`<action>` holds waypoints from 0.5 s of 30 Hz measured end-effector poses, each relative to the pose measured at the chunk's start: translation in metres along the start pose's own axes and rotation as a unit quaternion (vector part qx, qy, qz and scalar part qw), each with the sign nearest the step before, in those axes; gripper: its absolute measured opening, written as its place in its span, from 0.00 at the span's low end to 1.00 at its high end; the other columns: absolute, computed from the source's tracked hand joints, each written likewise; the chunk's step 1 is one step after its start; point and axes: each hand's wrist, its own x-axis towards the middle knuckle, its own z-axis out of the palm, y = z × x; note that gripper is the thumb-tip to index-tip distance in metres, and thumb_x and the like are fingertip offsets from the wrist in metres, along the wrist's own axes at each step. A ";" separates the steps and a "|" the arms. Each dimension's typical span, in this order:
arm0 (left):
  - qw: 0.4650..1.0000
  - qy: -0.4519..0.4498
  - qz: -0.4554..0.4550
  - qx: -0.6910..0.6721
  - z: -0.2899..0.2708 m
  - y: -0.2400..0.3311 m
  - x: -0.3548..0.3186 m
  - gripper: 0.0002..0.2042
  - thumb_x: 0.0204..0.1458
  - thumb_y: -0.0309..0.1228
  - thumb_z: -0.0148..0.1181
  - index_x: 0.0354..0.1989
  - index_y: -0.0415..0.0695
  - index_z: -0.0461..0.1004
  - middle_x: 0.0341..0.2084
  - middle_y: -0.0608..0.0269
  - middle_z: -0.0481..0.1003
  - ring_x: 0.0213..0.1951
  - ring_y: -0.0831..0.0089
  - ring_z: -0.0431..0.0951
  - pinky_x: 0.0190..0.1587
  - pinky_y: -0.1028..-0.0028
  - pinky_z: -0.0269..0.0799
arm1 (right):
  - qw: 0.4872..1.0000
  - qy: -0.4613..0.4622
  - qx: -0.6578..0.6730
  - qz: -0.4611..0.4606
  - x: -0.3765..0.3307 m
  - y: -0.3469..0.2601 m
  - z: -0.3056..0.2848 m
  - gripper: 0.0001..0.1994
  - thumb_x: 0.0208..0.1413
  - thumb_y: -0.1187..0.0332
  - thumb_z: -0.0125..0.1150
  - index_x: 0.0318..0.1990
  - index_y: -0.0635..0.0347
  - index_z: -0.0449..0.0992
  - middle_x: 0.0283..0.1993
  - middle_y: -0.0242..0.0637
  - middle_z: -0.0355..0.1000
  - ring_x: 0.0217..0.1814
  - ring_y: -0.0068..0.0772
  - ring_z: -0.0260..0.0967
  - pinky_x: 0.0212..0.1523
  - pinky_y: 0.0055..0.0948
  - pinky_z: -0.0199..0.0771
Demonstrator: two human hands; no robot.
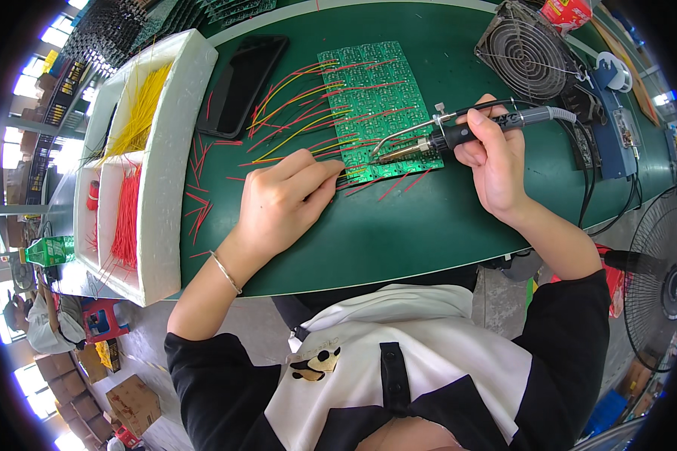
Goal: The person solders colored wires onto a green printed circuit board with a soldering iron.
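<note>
A green circuit board (pixel 384 90), a panel of many small repeated sections, lies on the green table ahead of me. Red and yellow wires (pixel 289 113) fan out from its left side, and short red ones stick out along its near edge. My left hand (pixel 286 197) is closed in a pinch on a wire at the board's near left corner; the fingers hide most of that wire. Gripped in my right hand (pixel 496 154) is a soldering iron (pixel 453 137) with a thin curved solder-feed tube (pixel 402 134). Its tip is at the board's near rows, close to my left fingertips.
A white foam box (pixel 165 165) on the left holds yellow wires (pixel 141 113) and red wires (pixel 126 218). Loose red wires (pixel 197 199) and a black phone (pixel 247 86) lie beside it. At right stand a fan with a round grille (pixel 520 56) and a blue device (pixel 613 124) with cables.
</note>
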 end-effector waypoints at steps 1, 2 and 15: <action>1.000 0.000 0.000 -0.001 0.000 0.000 0.000 0.07 0.38 0.22 0.59 0.28 0.44 0.75 0.17 0.66 0.66 0.15 0.72 0.67 0.17 0.74 0.64 | 1.000 0.000 0.000 0.001 0.000 0.000 0.000 0.07 0.54 0.68 0.50 0.26 0.59 0.63 0.17 0.22 0.52 0.15 0.08 0.42 0.15 0.14 0.40; 1.000 0.000 0.000 -0.001 0.000 0.000 0.000 0.07 0.38 0.22 0.59 0.28 0.44 0.75 0.17 0.66 0.66 0.15 0.72 0.67 0.17 0.74 0.64 | 1.000 0.000 0.000 0.001 0.000 0.000 0.000 0.07 0.54 0.68 0.50 0.26 0.59 0.63 0.17 0.22 0.52 0.15 0.08 0.42 0.15 0.14 0.40; 1.000 -0.005 -0.001 0.010 0.000 0.000 0.000 0.07 0.38 0.22 0.59 0.29 0.45 0.75 0.16 0.66 0.65 0.15 0.71 0.67 0.17 0.74 0.64 | 1.000 -0.009 0.002 -0.021 -0.001 0.002 0.000 0.07 0.53 0.70 0.51 0.26 0.60 0.62 0.18 0.22 0.52 0.15 0.08 0.42 0.15 0.14 0.41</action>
